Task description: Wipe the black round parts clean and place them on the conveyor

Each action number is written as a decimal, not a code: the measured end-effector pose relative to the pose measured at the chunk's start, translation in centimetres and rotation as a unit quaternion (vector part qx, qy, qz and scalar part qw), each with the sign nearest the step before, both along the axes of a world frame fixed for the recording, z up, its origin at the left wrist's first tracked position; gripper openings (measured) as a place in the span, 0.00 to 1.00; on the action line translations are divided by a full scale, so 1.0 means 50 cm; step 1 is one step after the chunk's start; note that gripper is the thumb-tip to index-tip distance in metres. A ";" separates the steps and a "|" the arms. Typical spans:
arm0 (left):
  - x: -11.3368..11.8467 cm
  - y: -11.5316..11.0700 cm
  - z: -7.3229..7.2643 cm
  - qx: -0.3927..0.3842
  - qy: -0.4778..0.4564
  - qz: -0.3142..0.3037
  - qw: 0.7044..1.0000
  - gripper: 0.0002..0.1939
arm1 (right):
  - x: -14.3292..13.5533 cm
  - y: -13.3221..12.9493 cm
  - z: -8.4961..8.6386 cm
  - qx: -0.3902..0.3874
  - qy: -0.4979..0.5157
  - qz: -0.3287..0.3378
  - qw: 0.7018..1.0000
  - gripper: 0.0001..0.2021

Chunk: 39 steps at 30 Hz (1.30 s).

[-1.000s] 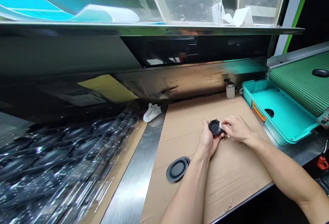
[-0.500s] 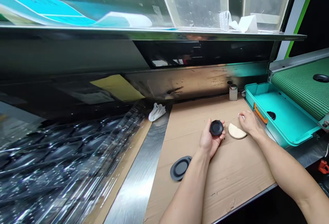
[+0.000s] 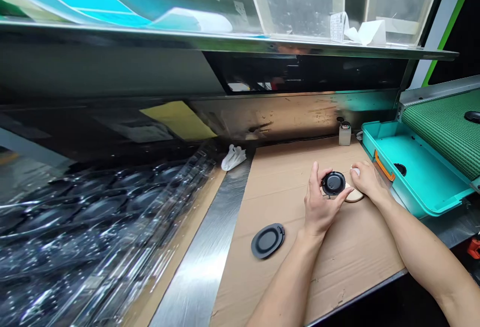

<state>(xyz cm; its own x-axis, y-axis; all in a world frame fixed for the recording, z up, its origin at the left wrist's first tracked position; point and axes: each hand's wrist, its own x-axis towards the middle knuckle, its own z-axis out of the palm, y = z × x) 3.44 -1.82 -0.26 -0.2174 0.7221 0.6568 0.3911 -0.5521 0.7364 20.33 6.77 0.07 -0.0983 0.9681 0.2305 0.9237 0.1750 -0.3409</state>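
Held-part stage, by my reading: left hand grips a black round part by its rim, thumb and fingers on opposite edges, flat face toward the camera, above the cardboard sheet. Right hand is closed on a small white piece (material uncertain), near a cream pad partly hidden behind the left thumb. Bringing white piece to part would call for a steady rim grip and a short sideways reach. Edges: the teal bin with its orange clip bounds the right hand's outer side; bare cardboard extends between left wrist and grey oval part, giving room there.
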 end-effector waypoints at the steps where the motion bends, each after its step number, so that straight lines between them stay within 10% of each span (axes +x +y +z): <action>1: 0.001 0.000 0.002 -0.015 -0.007 0.001 1.000 0.55 | 0.000 -0.003 0.004 -0.002 -0.001 0.003 1.000 0.13; 35: 0.009 -0.010 0.025 -0.044 -0.036 -0.002 0.998 0.48 | -0.003 -0.007 0.008 -0.003 -0.005 0.007 1.000 0.12; 39: 0.000 -0.008 0.030 -0.087 -0.071 -0.004 0.994 0.31 | 0.000 -0.001 -0.002 0.007 -0.006 0.011 1.000 0.13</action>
<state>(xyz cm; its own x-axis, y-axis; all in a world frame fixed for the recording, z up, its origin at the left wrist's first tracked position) 3.43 -2.23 1.26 -0.2925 0.8246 0.4842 0.2725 -0.4134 0.8688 20.34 6.72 -0.05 -0.1213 0.9624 0.2429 0.9235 0.1992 -0.3279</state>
